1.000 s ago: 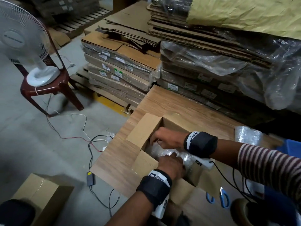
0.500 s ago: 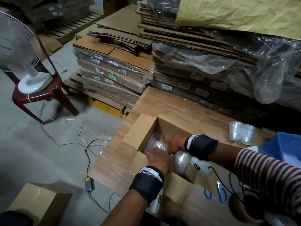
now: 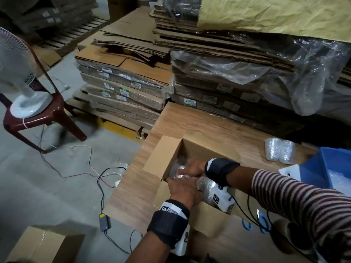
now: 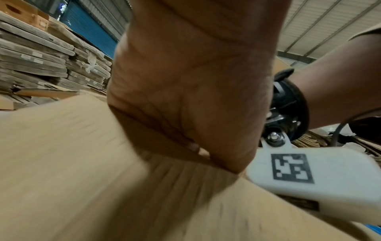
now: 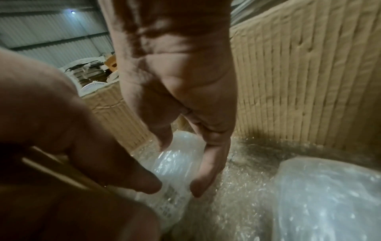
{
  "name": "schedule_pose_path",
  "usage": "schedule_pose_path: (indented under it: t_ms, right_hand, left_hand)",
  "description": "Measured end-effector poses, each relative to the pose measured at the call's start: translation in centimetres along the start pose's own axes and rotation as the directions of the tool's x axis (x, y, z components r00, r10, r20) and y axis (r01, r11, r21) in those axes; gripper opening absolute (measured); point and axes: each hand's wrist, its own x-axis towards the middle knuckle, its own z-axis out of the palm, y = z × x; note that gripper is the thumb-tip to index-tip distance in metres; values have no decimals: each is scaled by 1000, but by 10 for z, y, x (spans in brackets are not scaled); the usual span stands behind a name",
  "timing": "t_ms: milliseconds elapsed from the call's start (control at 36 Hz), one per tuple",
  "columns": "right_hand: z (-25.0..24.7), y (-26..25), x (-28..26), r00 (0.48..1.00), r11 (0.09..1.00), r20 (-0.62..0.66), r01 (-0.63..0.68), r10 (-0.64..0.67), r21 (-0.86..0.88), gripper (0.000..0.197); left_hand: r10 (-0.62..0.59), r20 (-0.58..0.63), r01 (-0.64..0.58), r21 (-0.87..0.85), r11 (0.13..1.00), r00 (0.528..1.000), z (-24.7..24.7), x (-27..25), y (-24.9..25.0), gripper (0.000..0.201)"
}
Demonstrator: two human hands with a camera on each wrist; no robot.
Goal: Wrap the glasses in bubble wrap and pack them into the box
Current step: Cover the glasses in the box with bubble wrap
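Two wrapped glasses (image 3: 279, 151) on table; one open box (image 3: 161, 154); one scissors (image 3: 263, 223).

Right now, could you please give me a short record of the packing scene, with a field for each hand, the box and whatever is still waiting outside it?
left hand: inside the box, on a wrapped glass; grip hidden
right hand: inside the box, fingers touching a wrapped glass
box: open on the wooden table, holds several wrapped glasses
outside the box: wrapped bundle on the table, beside a blue bin
scissors: on the table, untouched
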Motion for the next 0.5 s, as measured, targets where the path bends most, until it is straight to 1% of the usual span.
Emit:
schedule_pose_path:
  t_ms: [83, 167, 194, 250, 333, 417, 500]
  right_hand:
    - [1, -1, 3, 999, 987, -37, -3, 9, 160, 50]
    - [-1, -4, 1, 998, 968, -66, 31, -15, 251, 42]
    - [-1, -5, 1, 998, 961, -52, 34, -21, 275, 39]
    - [-2, -7, 0, 1000, 944, 17, -4, -2, 331, 34]
    - [2, -10, -1, 999, 957, 51, -8, -7, 289, 42]
    - [2, -9, -5, 999, 983, -3, 36, -36, 182, 51]
    - [-1, -8, -12, 997, 973, 16, 64, -69, 220, 48]
  left_hand:
    - [11, -24, -12, -5, 1000, 1000, -1, -5, -1, 57]
    - [-6, -37, 6, 2, 1000, 999, 3, -2, -2, 53]
    - [-4, -38, 4, 0, 1000, 999, 4, -1, -2, 52]
    - [15, -33, -16, -5, 1000, 999, 7, 1, -3, 51]
    - [46, -35, -47, -30, 998, 998, 7, 2, -5, 52]
    - [63, -13, -63, -36, 997, 998, 3, 2, -6, 53]
    - [74, 19, -72, -53, 996, 997, 0, 4, -7, 54]
